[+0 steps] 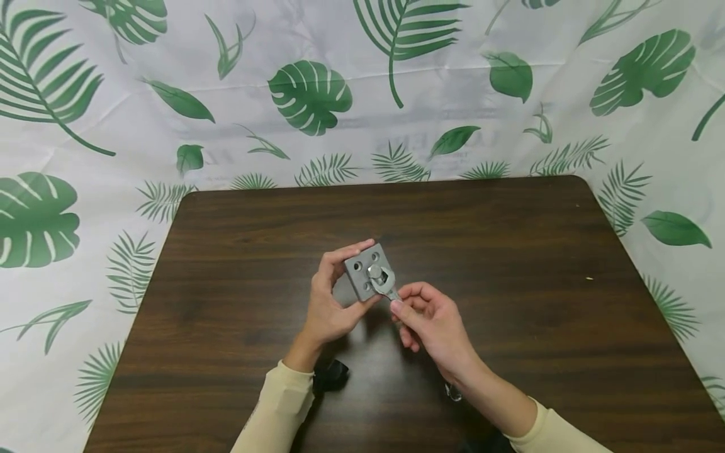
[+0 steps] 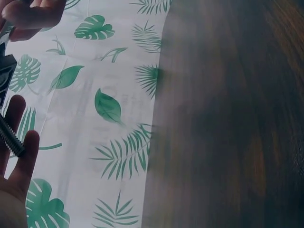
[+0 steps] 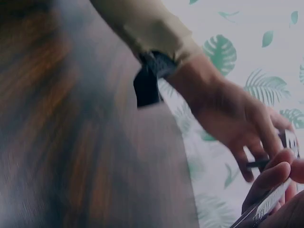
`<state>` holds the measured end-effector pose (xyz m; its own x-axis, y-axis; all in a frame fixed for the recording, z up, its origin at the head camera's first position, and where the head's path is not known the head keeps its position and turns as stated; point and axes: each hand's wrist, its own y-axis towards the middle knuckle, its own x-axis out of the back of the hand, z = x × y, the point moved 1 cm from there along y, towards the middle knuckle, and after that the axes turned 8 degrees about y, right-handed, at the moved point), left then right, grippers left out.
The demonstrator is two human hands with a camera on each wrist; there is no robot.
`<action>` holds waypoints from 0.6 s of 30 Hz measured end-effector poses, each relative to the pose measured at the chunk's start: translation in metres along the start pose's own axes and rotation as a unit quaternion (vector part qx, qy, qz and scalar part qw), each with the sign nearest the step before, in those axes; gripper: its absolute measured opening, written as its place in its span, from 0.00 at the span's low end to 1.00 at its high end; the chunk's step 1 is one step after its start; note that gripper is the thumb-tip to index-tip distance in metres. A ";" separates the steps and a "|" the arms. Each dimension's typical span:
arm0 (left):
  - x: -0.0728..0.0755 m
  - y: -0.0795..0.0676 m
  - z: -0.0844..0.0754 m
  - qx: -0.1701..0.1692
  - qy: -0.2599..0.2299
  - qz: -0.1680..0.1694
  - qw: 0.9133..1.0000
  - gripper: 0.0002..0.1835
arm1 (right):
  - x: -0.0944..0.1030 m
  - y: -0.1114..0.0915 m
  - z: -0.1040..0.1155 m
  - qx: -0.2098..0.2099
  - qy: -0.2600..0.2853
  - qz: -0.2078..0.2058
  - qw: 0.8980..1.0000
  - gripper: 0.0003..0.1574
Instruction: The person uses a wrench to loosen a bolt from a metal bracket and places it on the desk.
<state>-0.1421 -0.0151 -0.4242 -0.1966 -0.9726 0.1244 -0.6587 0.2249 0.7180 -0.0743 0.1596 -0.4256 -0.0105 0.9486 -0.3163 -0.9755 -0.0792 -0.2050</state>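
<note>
Left hand gripped metal block by far and near edges — seemingly bracing it; right hand pinched wrench from near right — open end at bolt head.

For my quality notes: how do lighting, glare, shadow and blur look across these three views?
Head: bright, fairly sharp, soft shadow on the table beside the left hand; left wrist: dimmer, that hand dark against the brighter leaf-print backdrop; right wrist: dim, the table streaked with blur, pale glare toward the top.
</note>
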 end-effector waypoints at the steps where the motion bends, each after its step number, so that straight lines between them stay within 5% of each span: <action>1: 0.001 0.000 0.000 0.002 -0.001 0.005 1.000 0.35 | 0.003 0.001 0.001 0.004 -0.013 0.008 1.000 0.17; 9: 0.007 -0.001 -0.004 0.022 -0.002 0.045 0.999 0.37 | 0.026 0.019 0.014 0.018 -0.122 0.085 0.989 0.14; 18: 0.009 0.000 -0.005 0.014 -0.024 0.070 0.997 0.36 | 0.046 0.043 0.042 0.035 -0.212 0.199 0.956 0.08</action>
<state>-0.1399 -0.0239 -0.4198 -0.3233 -0.9273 0.1886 -0.6416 0.3613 0.6766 -0.1261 0.2125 -0.4104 -0.4567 0.8882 0.0499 -0.8884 -0.4523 -0.0790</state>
